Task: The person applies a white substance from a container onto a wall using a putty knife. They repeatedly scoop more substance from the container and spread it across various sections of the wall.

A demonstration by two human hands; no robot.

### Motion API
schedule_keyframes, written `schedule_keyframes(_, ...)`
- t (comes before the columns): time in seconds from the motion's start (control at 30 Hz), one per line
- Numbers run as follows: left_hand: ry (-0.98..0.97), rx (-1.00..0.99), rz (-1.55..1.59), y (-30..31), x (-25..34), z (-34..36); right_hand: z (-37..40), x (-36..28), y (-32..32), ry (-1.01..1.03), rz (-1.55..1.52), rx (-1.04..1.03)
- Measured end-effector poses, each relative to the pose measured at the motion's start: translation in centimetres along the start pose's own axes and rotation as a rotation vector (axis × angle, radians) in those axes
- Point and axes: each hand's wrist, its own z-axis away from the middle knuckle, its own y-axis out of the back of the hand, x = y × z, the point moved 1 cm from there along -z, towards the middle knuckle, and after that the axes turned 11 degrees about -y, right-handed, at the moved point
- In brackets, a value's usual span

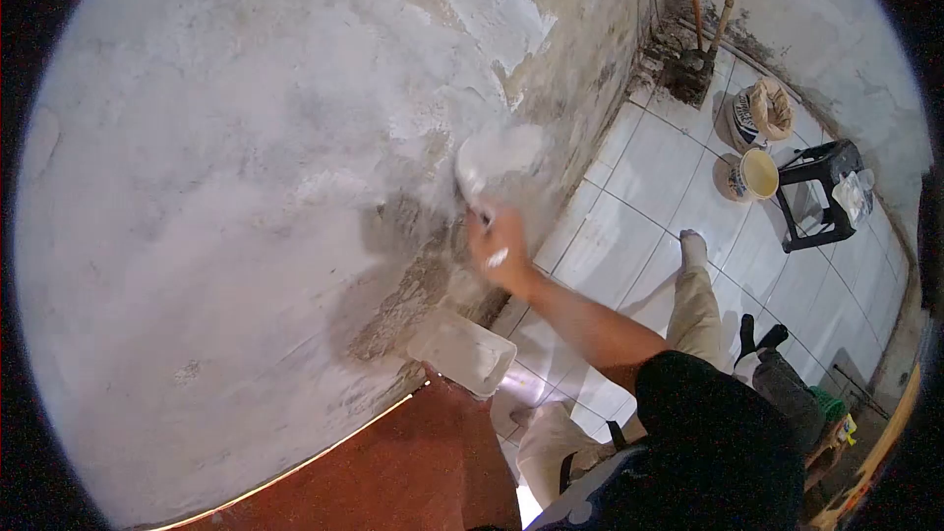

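My right hand [498, 244] reaches to the wall, fingers closed round what looks like a putty knife [482, 169]. Its pale blade is smeared by motion against the patchy plastered wall [226, 167]. A white smear marks the back of that hand. Below it, a whitish rectangular plastic tub [462, 352] is close to the wall, with pale paste in it. At the tub's near left edge a small reddish patch may be fingers of my left hand, but the rest of that hand is hidden.
A red-brown panel [383, 467] borders the wall below. On the tiled floor [654, 162] stand a yellowish bucket [757, 175], a container with an open bag [770, 110] and a black stool [821, 187]. Poles [728, 0] lean in the corner.
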Motion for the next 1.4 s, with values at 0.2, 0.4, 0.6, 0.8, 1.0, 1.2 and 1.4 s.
schedule_keyframes(0.2, 0.100, -0.090, 0.080, -0.5, 0.0, -1.6, 3.5, 2.7, 3.7, 0.218, -0.134, -0.061)
schedule_keyframes(0.4, 0.139, -0.094, 0.172, -1.2, -6.4, -2.1, -0.9, 19.0, 3.4, -0.619, -0.600, 0.040)
schedule_keyframes(0.6, 0.112, -0.065, 0.084, -6.9, -13.7, -2.7, -11.9, 32.8, -2.5, -0.530, -0.573, 0.152)
schedule_keyframes(0.8, -0.005, -0.018, -0.112, -0.9, -10.1, 2.4, -6.7, 5.7, 3.3, -0.437, -0.265, 0.220)
schedule_keyframes(1.0, -0.217, 0.163, -0.520, -4.3, -10.5, -2.3, 1.8, 1.1, 0.3, 0.208, -0.153, 0.071)
schedule_keyframes(1.2, -0.328, 0.413, -0.732, -15.9, -16.0, -3.2, 3.2, 9.7, 2.4, -0.328, -0.129, -0.152)
schedule_keyframes(1.4, -0.271, 0.367, -0.487, -14.7, -15.7, -3.6, -6.4, 19.6, 2.9, -0.476, -0.395, 0.418)
